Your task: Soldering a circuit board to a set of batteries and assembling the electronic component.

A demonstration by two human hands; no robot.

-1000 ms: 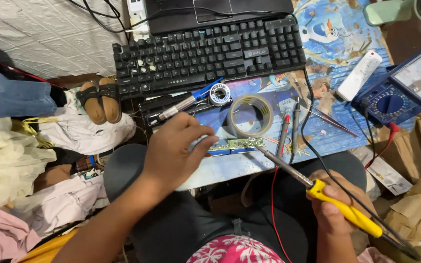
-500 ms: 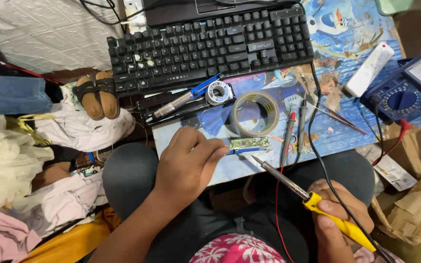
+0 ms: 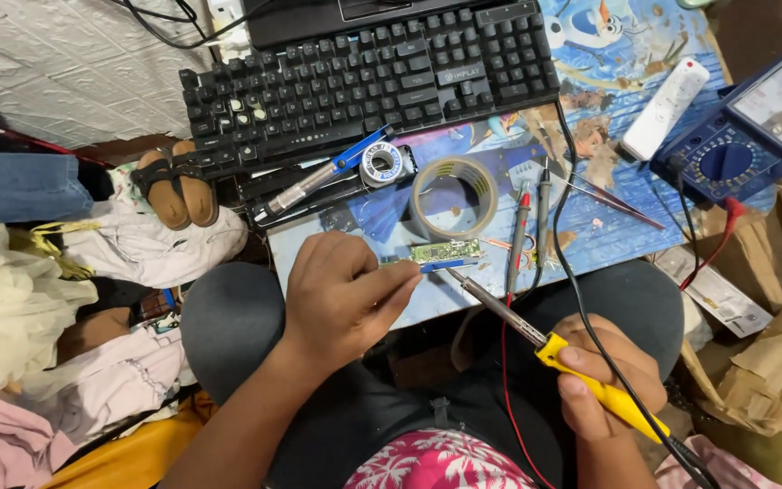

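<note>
Left hand (image 3: 341,294) pinches a green circuit board (image 3: 446,251) at the board's (image 3: 590,226) near edge; right hand (image 3: 610,380) grips a yellow soldering iron (image 3: 549,349), tip touching it.

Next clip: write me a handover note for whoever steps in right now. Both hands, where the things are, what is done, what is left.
Left hand: pinches the end of a small green circuit board, holding it at the near edge of the work board.
Right hand: grips the yellow-handled soldering iron; its tip sits at or just short of the circuit board's right end, contact unclear.
Nearby: solder reel, tape roll, meter probes, blue multimeter, keyboard.
Done: circuit board steadied, iron brought up.
Left: cannot tell which joints are soldered; the solder reel is untouched.
</note>
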